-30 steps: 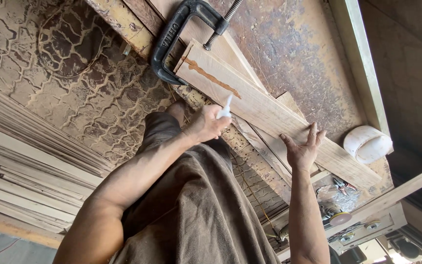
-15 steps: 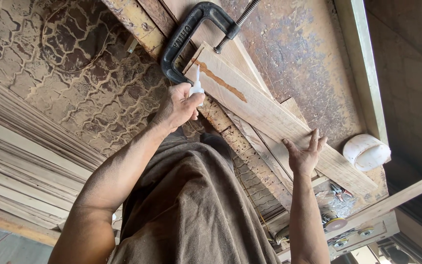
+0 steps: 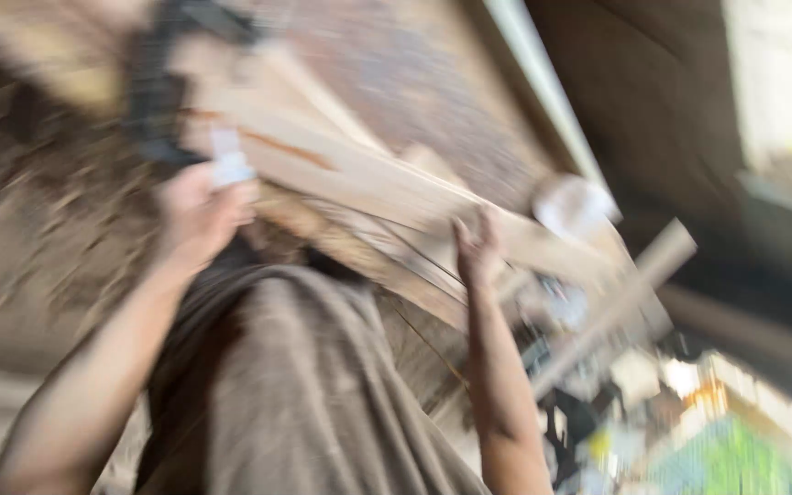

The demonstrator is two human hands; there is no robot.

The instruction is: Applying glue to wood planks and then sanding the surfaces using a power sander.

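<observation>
The picture is very blurry, so small things are hard to make out.

The left hand [image 3: 196, 215] is closed around a small white thing [image 3: 229, 165]. It looks like a little bottle or tube, but the blur makes it too hard to say which. The white thing sticks up out of the top of the fist. Its tip is close to the near end of a long pale wooden board [image 3: 368, 179]. I cannot tell if it touches the wood.

Just above the left hand is a big dark clamp [image 3: 153, 92]. It curves around the end of the board and the rusty brown table [image 3: 396, 82] the board lies on.

The right hand [image 3: 477, 246] is open, with the fingers spread and pointing up. It lies flat against the edge of the board, about halfway along. It holds nothing; it only presses on the wood.

An orange-brown streak [image 3: 286, 151] runs along the board between the two hands, nearer the left one.

Past the right hand, a round white roll [image 3: 572, 206] sits near the far end of the board. A thin wooden stick [image 3: 616, 307] pokes out at a slant beside the right arm.

Between the two arms, the person's brown clothing [image 3: 313, 394] fills the bottom of the view.
</observation>
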